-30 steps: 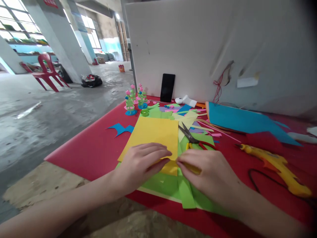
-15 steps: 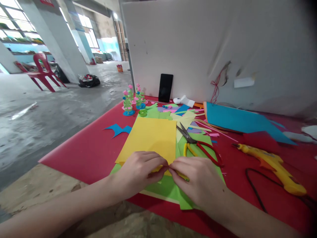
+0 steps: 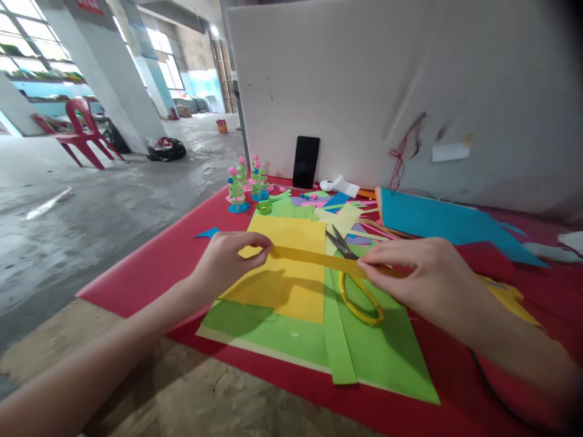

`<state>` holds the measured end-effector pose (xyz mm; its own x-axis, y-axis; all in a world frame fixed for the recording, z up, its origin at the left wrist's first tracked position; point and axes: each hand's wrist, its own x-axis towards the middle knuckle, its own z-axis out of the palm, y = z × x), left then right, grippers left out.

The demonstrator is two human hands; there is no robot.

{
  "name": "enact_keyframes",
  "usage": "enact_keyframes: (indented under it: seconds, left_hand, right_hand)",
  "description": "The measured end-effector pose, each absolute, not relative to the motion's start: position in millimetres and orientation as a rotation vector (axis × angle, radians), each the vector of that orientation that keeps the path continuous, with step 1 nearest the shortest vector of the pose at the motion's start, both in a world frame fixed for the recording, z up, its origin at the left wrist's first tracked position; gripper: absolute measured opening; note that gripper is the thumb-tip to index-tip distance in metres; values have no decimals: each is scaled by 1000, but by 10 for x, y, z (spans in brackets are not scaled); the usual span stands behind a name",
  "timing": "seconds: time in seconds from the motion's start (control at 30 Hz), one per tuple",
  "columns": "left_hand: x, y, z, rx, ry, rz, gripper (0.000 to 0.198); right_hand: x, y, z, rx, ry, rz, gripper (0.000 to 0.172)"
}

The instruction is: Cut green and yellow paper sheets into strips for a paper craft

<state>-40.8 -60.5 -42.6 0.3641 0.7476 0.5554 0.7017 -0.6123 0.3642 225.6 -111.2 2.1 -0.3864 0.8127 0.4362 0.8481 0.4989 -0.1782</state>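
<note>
A narrow yellow paper strip is stretched between my two hands, above a yellow sheet. My left hand pinches one end of it between thumb and fingers. My right hand pinches it toward the other end, and part of the strip shows past those fingers. Under the yellow sheet lie green sheets, with a green paper strip on top. Scissors with open blades rest beside the yellow sheet; my right hand hides one of their handles.
Small paper trees stand at the back left near a dark phone leaning on the white board. Paper scraps lie behind the scissors. At the right are blue sheets and a yellow glue gun, partly covered by my arm.
Both hands have lifted from the sheet's near edge and moved apart, drawing the yellow strip out between them. My right arm now covers part of the glue gun.
</note>
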Motion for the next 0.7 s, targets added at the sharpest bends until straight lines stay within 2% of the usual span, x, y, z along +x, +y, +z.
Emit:
enact_keyframes:
  seconds: [0.2, 0.27, 0.43, 0.7]
  left_hand:
    - [-491, -482, -426, 2407, 1516, 1229, 12]
    - [-384, -579, -430, 2480, 1385, 1293, 13]
    - [-60, -919, -527, 2738, 796, 1205, 17]
    - [-6, -1064, -579, 2702, 646, 1054, 11]
  right_hand:
    - [2237, -1097, -14, -1444, -2212, -61, 15]
    - [2130, -1150, -87, -1394, -2283, 19, 17]
    - [1892, -1300, -228, -1309, -2433, 175, 19]
    - [1841, -1332, -370, -1237, -2462, 131, 17]
